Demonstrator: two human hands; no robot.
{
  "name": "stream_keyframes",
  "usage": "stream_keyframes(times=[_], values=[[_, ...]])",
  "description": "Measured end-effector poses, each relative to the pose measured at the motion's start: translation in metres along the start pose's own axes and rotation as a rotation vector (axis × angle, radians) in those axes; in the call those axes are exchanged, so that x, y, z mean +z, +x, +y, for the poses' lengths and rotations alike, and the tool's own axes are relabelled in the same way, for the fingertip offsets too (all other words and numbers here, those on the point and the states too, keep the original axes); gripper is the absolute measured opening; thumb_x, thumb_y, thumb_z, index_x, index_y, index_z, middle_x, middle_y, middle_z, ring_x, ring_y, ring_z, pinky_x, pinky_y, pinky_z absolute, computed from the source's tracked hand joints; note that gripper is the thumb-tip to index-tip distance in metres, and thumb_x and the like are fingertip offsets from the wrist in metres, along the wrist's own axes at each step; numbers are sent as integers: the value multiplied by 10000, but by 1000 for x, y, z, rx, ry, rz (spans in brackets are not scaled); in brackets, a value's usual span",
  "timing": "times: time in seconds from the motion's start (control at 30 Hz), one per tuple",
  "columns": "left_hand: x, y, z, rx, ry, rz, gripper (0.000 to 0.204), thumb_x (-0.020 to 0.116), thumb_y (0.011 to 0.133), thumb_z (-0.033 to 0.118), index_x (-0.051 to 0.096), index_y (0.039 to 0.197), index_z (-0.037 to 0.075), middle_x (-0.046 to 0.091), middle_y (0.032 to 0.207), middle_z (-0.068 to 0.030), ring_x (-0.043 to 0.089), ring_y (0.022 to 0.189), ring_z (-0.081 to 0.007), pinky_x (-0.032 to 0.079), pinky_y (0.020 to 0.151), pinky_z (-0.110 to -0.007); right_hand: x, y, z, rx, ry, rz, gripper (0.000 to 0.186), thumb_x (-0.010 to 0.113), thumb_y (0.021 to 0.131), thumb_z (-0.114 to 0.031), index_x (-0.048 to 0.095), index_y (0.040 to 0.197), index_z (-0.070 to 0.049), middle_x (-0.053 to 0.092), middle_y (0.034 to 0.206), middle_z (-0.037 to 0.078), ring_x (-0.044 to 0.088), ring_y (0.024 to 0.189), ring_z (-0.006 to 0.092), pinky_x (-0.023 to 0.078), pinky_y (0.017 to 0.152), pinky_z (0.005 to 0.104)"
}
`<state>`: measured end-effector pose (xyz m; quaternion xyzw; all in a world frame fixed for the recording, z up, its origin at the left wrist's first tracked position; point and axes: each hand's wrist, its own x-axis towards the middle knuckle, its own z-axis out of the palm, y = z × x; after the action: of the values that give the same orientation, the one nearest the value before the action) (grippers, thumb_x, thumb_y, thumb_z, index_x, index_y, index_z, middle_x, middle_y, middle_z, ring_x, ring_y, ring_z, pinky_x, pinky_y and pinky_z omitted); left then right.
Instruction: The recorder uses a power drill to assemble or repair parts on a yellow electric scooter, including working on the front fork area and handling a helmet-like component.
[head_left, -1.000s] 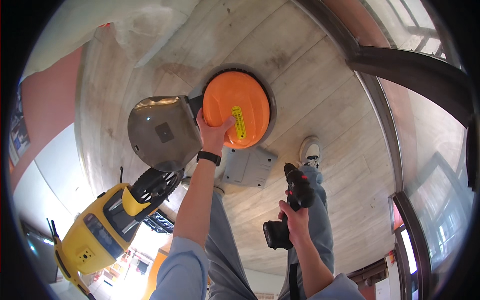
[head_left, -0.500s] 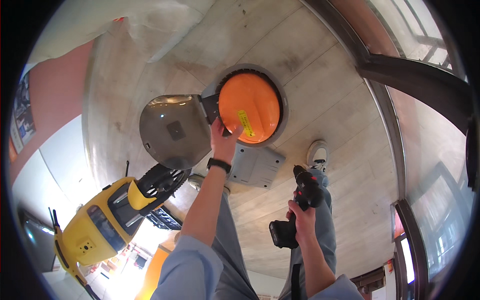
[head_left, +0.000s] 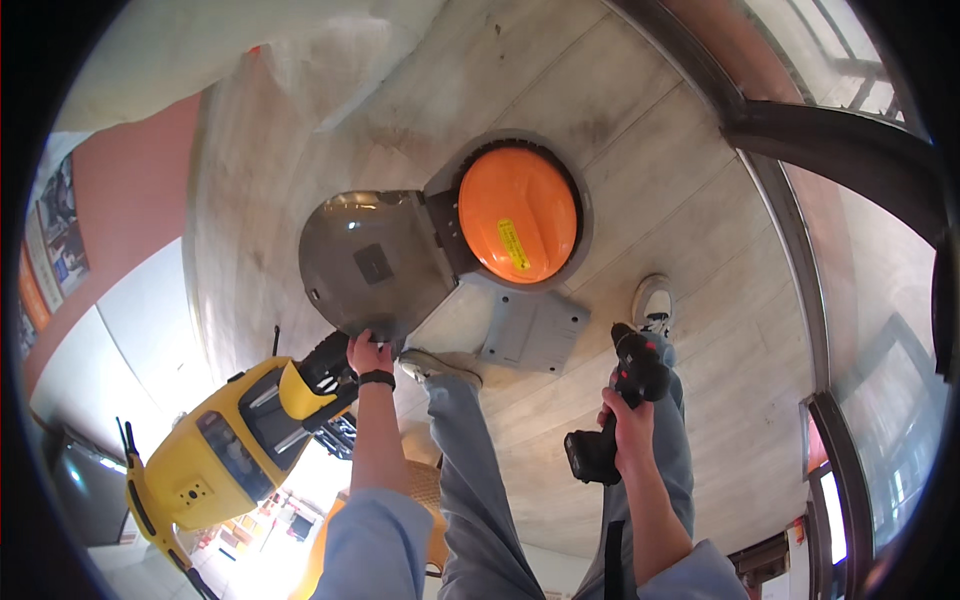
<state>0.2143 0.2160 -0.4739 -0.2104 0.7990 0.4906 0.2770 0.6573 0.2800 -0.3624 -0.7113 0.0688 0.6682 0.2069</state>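
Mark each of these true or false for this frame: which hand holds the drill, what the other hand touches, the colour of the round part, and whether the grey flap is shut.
1. The right hand holds a black cordless drill. True.
2. The left hand rests on the orange disc. False: it grips the edge of the grey hinged cover.
3. The disc is blue. False: orange with a yellow label.
4. The cover is swung open beside the disc. True.

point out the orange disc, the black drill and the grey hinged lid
orange disc (head_left: pixel 518 215), head view, middle of its face
black drill (head_left: pixel 632 375), head view, on its body above the right hand
grey hinged lid (head_left: pixel 372 262), head view, middle of its inner face
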Motion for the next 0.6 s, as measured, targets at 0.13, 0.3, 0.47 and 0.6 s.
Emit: stream_keyframes(times=[0.13,0.3,0.47,0.6], values=[[15,-87,-10,255,89,27,481,581,757,-40,477,1194,133,563,1079,-35,565,976,-215,476,856,-440,-7,-2,-7,-27,-40,54,383,654,774,-62,499,1122,-21,507,758,24,513,568,109,432,549,267],[45,-176,-58,644,263,-301,598,678,655,-52,396,1176,24,483,1125,-94,506,1009,-188,464,831,-324,-7,1,1,-9,-37,32,357,657,772,-69,511,1095,-27,507,736,19,513,566,109,421,541,263],[137,-236,-115,927,824,-185,474,791,527,121,474,869,30,460,1006,-159,469,968,-368,420,789,-449,-8,8,14,-26,-79,32,312,659,768,-72,523,1047,-41,510,708,11,515,548,114,414,521,264],[171,-261,-147,836,820,-121,417,761,550,89,498,874,79,471,1010,-152,469,988,-373,413,814,-447,-24,18,26,-65,-101,102,268,646,768,-70,530,1008,-48,506,670,14,514,517,125,414,511,272]])
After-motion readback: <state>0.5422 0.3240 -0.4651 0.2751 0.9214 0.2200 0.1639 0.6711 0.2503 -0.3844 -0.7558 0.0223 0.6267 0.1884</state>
